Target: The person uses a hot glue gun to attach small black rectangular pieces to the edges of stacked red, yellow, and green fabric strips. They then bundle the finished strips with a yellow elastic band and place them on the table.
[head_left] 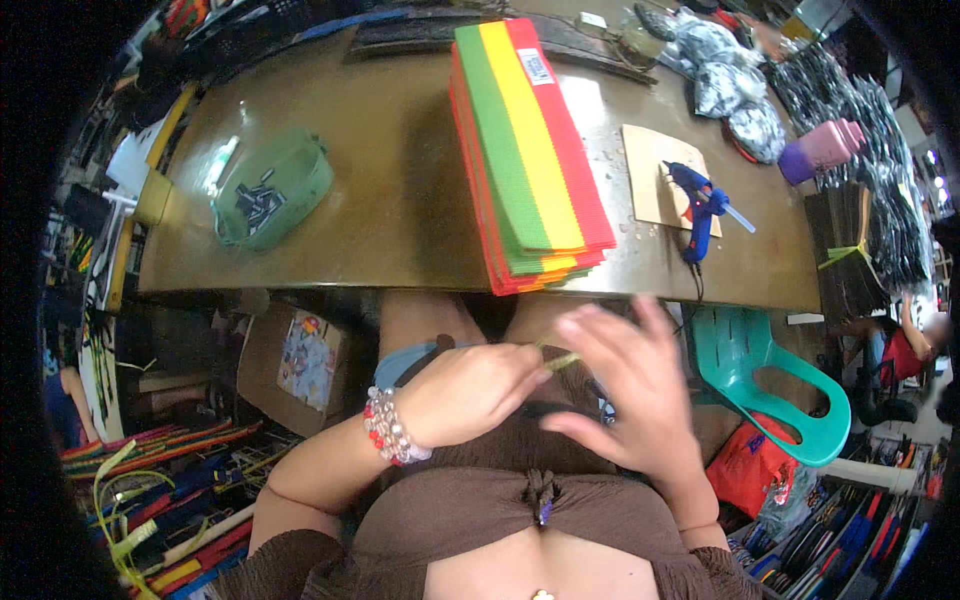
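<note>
Yellow-green and narrow, a strip point(563, 360) sits over the wearer's lap, just below the near edge of the table point(390, 200) and in front of the cloth stack's near end. From my remote seat I see the left hand point(480, 395) pinching it, thumb and fingers together at its left end. The right hand point(640, 400) is spread, thumb well apart from the fingers.

I judge the strip very light, pliable and hard to damage, perhaps a little slick if it is plastic; I would take it by the tips, close to an end.

At the middle of the near edge, the stack of striped ribbed cloths point(540, 150) should be soft and weighty together, its layers apt to slide; I would support it from beneath, along both long sides.

Motion smears the right fingers, so I cannot tell whether they touch the strip, or where its far end stops. The left fingers cover its other end. I cannot make out its material, nor the cloths' lower folds.
</note>
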The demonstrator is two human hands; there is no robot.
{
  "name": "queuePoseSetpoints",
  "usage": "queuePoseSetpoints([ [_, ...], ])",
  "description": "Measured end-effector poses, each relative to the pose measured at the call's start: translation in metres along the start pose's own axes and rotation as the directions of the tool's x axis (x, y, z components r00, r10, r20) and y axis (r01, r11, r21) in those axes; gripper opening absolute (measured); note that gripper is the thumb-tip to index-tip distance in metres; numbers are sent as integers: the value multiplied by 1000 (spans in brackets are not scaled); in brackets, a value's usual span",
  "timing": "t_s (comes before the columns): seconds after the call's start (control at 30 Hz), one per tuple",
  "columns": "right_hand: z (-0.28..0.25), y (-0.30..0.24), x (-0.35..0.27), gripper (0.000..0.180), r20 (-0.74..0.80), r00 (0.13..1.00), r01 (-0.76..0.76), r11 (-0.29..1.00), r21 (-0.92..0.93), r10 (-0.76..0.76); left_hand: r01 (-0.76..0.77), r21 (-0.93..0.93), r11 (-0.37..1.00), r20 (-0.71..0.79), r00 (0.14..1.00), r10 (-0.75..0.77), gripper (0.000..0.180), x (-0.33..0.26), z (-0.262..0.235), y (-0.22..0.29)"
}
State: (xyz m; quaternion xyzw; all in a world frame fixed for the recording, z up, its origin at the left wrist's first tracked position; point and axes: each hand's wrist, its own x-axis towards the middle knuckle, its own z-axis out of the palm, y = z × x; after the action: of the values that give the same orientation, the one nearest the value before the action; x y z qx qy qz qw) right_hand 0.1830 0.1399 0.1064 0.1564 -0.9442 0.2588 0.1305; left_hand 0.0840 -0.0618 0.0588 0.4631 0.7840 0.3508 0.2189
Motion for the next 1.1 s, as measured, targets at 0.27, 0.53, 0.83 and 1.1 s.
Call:
queuePoseSetpoints([
  [0.27, 79, 66, -16, 13, 352, 716, -619, 315, 720, 603, 242, -336, 910, -48, 961, -273, 29, -24, -34, -62],
  [0.53, 123, 78, -12, 21, -16, 712, -632, 652, 419, 702, 382, 137, 914, -523, 811, -261, 24, -10, -42, -90],
  [0.83, 96, 73, 5, 22, -219, 683, -645, 716, 266, 697, 301, 292, 908, -572, 816, -87, 12, 41, -42, -105],
  [1.1, 70, 120, 17, 23, -56, 781, -604, 776, 183, 622, 306, 256, 917, -529, 838, -132, 25, 65, -65, -128],
])
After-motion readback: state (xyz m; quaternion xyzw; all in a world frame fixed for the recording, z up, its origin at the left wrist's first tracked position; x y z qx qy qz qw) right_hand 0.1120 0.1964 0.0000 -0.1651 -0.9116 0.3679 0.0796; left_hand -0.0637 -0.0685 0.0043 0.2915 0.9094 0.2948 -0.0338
